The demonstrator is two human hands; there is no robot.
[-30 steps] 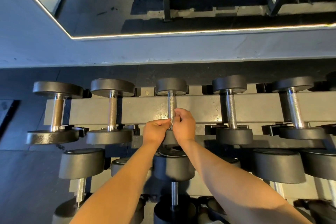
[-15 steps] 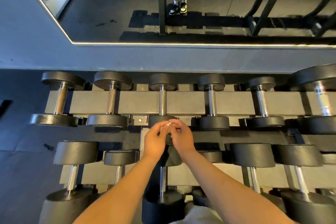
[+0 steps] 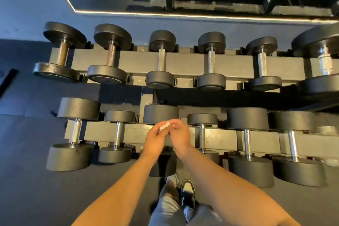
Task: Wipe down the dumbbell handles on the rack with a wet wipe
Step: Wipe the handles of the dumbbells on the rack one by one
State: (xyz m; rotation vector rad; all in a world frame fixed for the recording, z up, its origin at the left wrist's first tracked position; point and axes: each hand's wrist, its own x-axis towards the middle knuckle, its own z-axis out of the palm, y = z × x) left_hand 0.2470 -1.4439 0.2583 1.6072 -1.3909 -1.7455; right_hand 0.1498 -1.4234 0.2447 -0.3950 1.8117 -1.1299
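In the head view, we held the wipe (image 3: 164,126) bunched small between both hands. Our left hand (image 3: 155,138) pinched its left end with curled fingers. Our right hand (image 3: 179,134) pinched the other end, thumb and forefinger closed on it. The wipe sat at our fingertips, over the lower tier of the rack (image 3: 225,140).

Straight below the grip lay a dumbbell (image 3: 161,113). Its far head showed just beyond the fingertips and its near head lay under our wrists, but its bar was hidden by the hands. We could not tell whether the wipe touched that bar.

We judged the step to be readying the wipe for this bar. To do it well, we would open the wad to a fresh face and wrap it round the bar with one hand. Then we would draw it from head to head while twisting, so the underside got wiped too. Rough steel might tear so small a wad, so firm, even pressure seemed wiser than scrubbing. The next handle (image 3: 202,137) stood just right of the grip.
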